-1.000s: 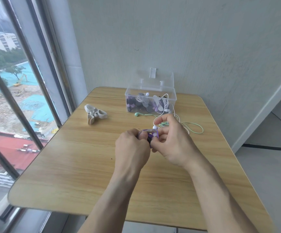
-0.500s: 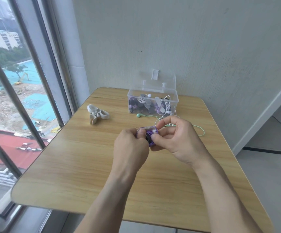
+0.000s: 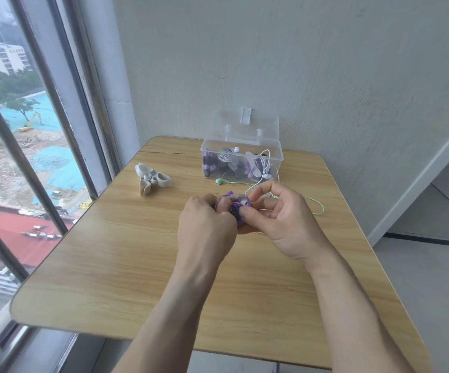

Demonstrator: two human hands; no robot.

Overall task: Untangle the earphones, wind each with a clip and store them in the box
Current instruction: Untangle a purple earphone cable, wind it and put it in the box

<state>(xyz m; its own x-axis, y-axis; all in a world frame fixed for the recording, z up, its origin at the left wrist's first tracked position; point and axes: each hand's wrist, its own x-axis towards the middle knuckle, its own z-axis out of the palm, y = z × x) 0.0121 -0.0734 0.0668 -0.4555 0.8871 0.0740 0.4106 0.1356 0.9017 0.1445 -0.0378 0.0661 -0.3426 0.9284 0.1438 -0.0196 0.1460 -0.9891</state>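
Observation:
Over the middle of the wooden table (image 3: 137, 265), both hands meet on a purple clip (image 3: 236, 204) with white earphones wound in it. My left hand (image 3: 207, 227) grips its left side with curled fingers. My right hand (image 3: 274, 216) pinches its right side, where a white earbud shows. Its white cable runs back towards the clear plastic box (image 3: 242, 160), open at the far edge and holding several wound earphones. Green earphones (image 3: 222, 181) lie loose in front of the box, their cable looping to the right behind my right hand.
Two or three spare beige and white clips (image 3: 152, 180) lie on the table's far left. A window with dark bars (image 3: 29, 157) runs along the left edge, and a wall stands right behind the box.
Both hands stay together on the purple clip. My right fingers have shifted slightly around its right side. The view has moved a little.

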